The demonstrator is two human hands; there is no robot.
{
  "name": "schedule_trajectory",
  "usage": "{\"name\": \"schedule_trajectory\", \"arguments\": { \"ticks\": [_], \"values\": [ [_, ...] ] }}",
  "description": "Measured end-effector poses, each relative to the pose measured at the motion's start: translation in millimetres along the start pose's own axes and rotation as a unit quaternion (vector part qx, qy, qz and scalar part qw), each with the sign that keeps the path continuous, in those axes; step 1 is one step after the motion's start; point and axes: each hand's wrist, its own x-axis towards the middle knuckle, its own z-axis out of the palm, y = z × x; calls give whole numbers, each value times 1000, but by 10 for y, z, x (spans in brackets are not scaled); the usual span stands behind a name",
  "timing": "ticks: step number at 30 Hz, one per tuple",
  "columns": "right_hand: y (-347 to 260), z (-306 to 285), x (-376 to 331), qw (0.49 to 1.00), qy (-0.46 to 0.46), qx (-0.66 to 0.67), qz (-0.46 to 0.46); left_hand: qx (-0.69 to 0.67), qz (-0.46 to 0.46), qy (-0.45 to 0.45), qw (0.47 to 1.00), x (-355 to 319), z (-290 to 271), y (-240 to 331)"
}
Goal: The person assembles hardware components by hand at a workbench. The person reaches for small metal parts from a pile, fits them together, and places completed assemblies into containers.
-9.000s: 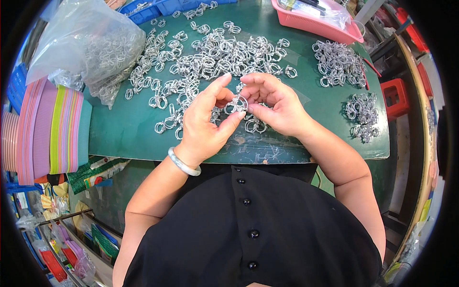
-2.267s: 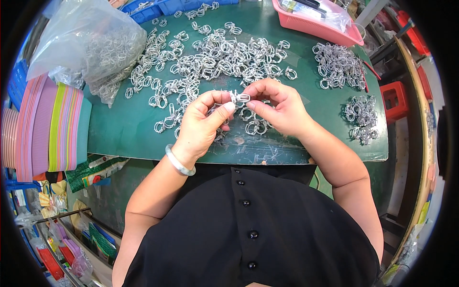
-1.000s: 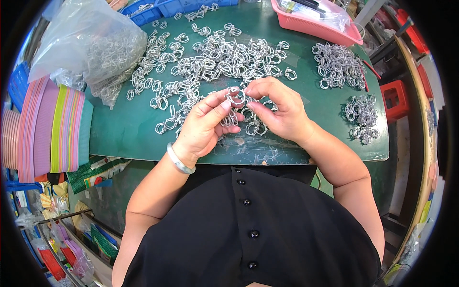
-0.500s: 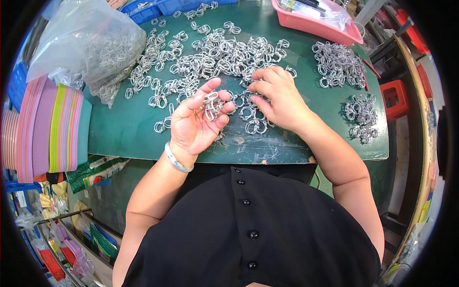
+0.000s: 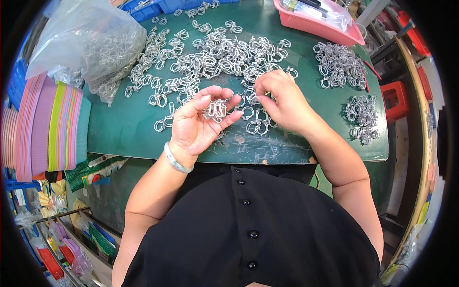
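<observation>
My left hand (image 5: 198, 117), palm up with a pale bangle at its wrist, has its fingers curled round a small bunch of silvery metal ring clips (image 5: 216, 110). To its right, my right hand (image 5: 286, 100) is closed in a pinch above the near edge of the clip heap. Whatever its fingertips hold, if anything, is hidden. Loose ring clips (image 5: 258, 125) lie on the table just below that hand. Beyond both hands spreads a big loose heap of the same clips (image 5: 224, 52).
On the green table (image 5: 306, 148), two smaller clip piles (image 5: 339, 64) lie to the right. A clear bag of clips (image 5: 112, 52) stands at the back left, beside stacked striped plastic baskets (image 5: 52, 126). A pink basket (image 5: 320, 26) and blue trays (image 5: 177, 5) line the far edge.
The thumb and fingers of my right hand have drawn together, and the hand has shifted slightly right. My left hand has tilted right, with its fingers curled round the clips.
</observation>
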Motion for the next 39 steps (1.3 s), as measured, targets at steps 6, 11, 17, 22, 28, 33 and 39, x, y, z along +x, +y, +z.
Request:
{"name": "schedule_trajectory", "arguments": {
  "ticks": [6, 11, 17, 22, 28, 33, 39],
  "values": [
    [-10, -17, 12, 927, 21, 329, 178, 56, -10, 27, 998, -10, -7, 26],
    [-133, -17, 29, 841, 66, 510, 165, 132, -33, 83, 987, 14, 114, -5],
    [-35, 40, -5, 800, 18, 574, 172, 301, -22, 139, 943, -5, 289, -80],
    [-34, 46, 5, 754, -8, 630, 189, 395, 35, 101, 912, -9, 389, -145],
    [-31, 41, 1, 734, -20, 647, 204, 466, 77, 86, 877, -1, 378, -172],
    [-31, 34, -2, 731, -24, 649, 211, 478, 102, 71, 869, 1, 393, -187],
    [-82, 97, -35, 888, 64, 453, 46, 432, 48, 123, 892, 13, 334, -142]
  ]
}}
